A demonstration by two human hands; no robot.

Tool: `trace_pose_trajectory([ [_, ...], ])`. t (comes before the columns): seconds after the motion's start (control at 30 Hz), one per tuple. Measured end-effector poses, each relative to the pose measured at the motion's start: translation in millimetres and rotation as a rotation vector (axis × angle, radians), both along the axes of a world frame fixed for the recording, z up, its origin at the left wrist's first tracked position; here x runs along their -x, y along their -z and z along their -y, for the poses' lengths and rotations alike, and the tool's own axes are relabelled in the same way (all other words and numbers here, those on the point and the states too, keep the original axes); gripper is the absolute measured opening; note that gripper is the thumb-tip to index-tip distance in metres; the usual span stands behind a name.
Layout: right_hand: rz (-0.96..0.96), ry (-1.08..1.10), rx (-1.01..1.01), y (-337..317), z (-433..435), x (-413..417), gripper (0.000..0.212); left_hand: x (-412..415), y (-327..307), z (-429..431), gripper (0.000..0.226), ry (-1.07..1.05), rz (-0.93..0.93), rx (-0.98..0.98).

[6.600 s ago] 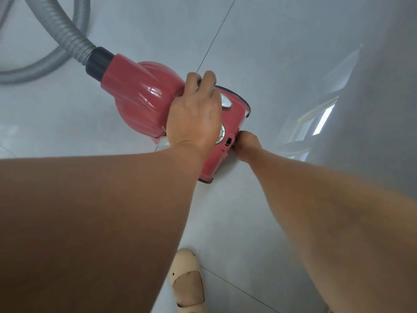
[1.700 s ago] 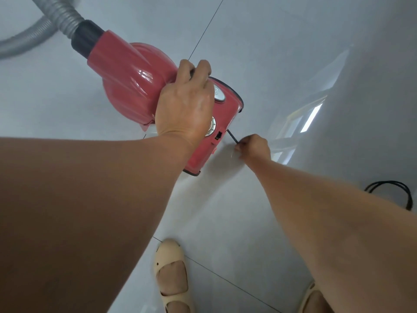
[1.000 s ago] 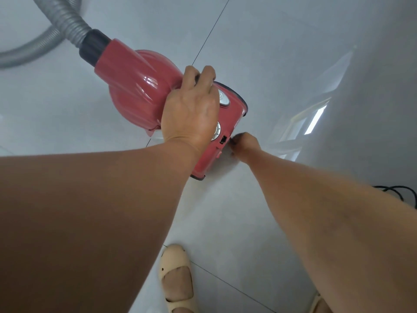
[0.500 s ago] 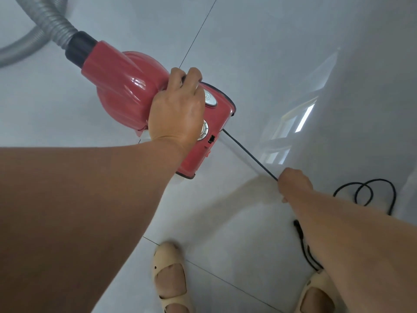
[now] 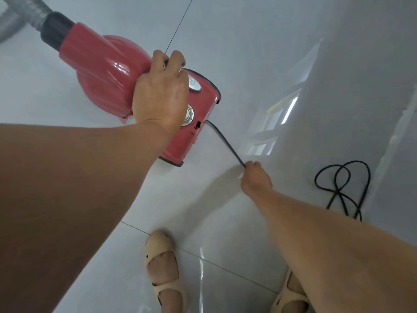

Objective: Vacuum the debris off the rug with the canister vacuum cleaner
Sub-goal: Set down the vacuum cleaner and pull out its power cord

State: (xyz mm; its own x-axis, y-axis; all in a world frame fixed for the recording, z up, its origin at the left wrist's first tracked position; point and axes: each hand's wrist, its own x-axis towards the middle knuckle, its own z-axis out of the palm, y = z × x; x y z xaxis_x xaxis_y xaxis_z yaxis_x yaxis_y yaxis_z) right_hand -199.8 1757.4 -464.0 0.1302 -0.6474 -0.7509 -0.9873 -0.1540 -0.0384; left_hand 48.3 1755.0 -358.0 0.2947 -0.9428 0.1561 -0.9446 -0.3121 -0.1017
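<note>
Head view, reading from the left: at ten o'clock the hose [image 5: 24, 16] is entering the nose of the vacuum [image 5: 106, 73], which is sitting on the floor [image 5: 248, 53] at eleven o'clock. The left hand [image 5: 161, 96] is bearing down on the vacuum's top, fingers curled tight over what is probably its handle, hidden under the palm. I judge it is pinning the body so that a tug will not drag it along the glossy tiles.

From the vacuum's rear, the cord [image 5: 225, 143] is running taut toward four o'clock into the right hand [image 5: 256, 180], whose fingers are closed around it, pinching it near centre frame. That straight, tight line suggests the hand is drawing cord out of the reel, which would explain the low pull in line with the outlet rather than across it.

At three o'clock, loops [image 5: 343, 186] of slack cord are lying on the floor, apparently set aside where feet will not catch them. At six o'clock two sandals [image 5: 163, 267] are standing well clear of the cord.

The rug is not showing anywhere, so cleaning is not yet beginning. This is looking like setup, with plugging in to come.
</note>
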Motion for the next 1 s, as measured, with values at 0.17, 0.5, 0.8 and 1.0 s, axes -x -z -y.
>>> trace_pose_trajectory([
  [0.17, 0.241, 0.176, -0.014, 8.1, 18.5, -51.1, 0.048, 1.5, 1.2, 1.5, 0.014, 0.016, 0.027, -0.023],
  [0.5, 0.324, 0.24, -0.079, 24.1, 65.6, -131.1, 0.027, 0.4, 2.0, -0.3, 0.029, 0.062, -0.007, 0.031],
  [0.8, 0.137, 0.073, 0.112, 12.3, 77.5, -96.7, 0.016, 1.1, 1.7, -0.3, 0.03, 0.058, -0.004, 0.011],
  [1.0, -0.032, 0.095, 0.05, 8.2, 56.1, -36.3, 0.025, 3.5, -1.9, -0.1, 0.021, 0.036, -0.003, -0.035],
])
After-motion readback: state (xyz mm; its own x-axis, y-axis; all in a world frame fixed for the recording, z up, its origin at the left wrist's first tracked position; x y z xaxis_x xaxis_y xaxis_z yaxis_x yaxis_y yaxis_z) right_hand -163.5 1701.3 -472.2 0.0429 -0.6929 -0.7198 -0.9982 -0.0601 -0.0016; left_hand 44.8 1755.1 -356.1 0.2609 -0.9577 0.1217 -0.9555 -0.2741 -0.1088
